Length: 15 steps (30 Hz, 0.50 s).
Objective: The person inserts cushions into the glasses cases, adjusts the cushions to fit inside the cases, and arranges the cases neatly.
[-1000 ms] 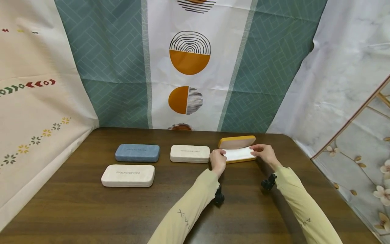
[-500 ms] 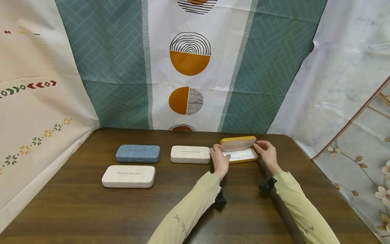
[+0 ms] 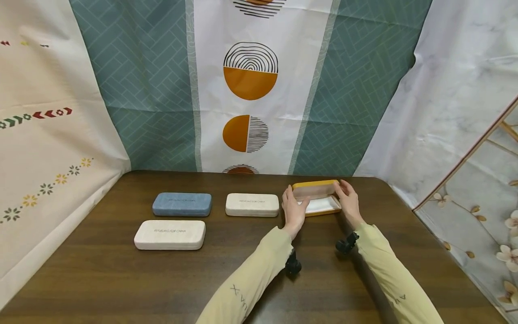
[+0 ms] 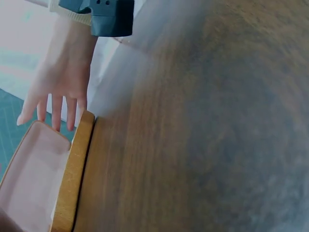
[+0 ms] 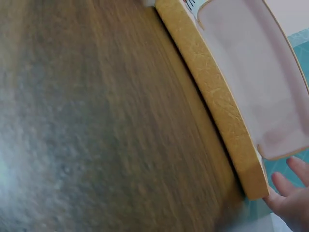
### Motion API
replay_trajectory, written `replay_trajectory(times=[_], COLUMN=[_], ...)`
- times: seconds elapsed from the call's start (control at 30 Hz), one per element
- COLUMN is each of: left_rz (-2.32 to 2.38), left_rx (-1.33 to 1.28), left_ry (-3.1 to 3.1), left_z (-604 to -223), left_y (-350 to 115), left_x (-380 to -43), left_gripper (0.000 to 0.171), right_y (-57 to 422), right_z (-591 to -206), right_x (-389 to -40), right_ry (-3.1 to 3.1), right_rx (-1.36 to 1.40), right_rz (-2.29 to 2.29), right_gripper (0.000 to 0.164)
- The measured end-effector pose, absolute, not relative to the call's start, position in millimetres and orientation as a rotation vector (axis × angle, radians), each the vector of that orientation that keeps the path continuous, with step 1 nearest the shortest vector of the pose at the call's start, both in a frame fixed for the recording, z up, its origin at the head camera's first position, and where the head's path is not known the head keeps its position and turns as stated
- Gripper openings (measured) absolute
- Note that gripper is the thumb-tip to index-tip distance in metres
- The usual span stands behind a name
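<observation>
A yellow glasses case stands with its lid up at the right of the table; its lining is pale pink. A white cloth lies flat in its base. My left hand is at the case's left end, fingers extended along it and thumb spread over the front edge. At the other end my right hand has its fingertips by the lid's right corner; in the left wrist view that right hand shows straight fingers. Whether those fingertips touch the lid is hard to tell.
A cream glasses case lies shut just left of my left hand. Farther left are a blue glasses case and, nearer me, another cream glasses case. A patterned curtain hangs behind the brown table.
Both hands have let go of the white cloth, which now sits lower in the base. My left hand has spread along the left end; my right hand has moved up beside the lid.
</observation>
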<state>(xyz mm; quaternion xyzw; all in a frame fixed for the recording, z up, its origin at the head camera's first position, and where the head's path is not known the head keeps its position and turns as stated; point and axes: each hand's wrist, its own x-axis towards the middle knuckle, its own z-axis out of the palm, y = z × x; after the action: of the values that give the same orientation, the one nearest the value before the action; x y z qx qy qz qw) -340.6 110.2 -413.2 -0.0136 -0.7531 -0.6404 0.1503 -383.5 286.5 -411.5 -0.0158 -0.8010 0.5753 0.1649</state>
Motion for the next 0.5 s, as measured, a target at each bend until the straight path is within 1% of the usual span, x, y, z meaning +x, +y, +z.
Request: replay_trajectory(times=[0.07,0.17,0.27,0.4,0.5], left_rz=[-1.886,-1.939,-1.925,-1.843,-1.778], left_rx=[-0.054,-0.063,-0.032,0.046,0.109], left_ry=[-2.204,-2.206,-2.173,-2.151,-2.160], left_z=[-412,-413,-415,-415,-414], left_y=[110,110,111,112,114], left_x=[-340,-341,-343,-344,-343], left_gripper=[0.069,0.068,0.062,0.052,0.049], right_y=[285,283,279,271,263], right_z=[-411,-413,-417,-421,-422], right_x=[-383,-381,-378,-374,-371], right_ry=[-2.286,-2.265,-2.200,-2.054,-1.968], right_rx=[-0.039,-0.056,-0.119,-0.272,-0.342], right_rz=[1.656,1.681,1.657,1.640,1.648], right_gripper=[0.066,0.065,0.063,0.056,0.053])
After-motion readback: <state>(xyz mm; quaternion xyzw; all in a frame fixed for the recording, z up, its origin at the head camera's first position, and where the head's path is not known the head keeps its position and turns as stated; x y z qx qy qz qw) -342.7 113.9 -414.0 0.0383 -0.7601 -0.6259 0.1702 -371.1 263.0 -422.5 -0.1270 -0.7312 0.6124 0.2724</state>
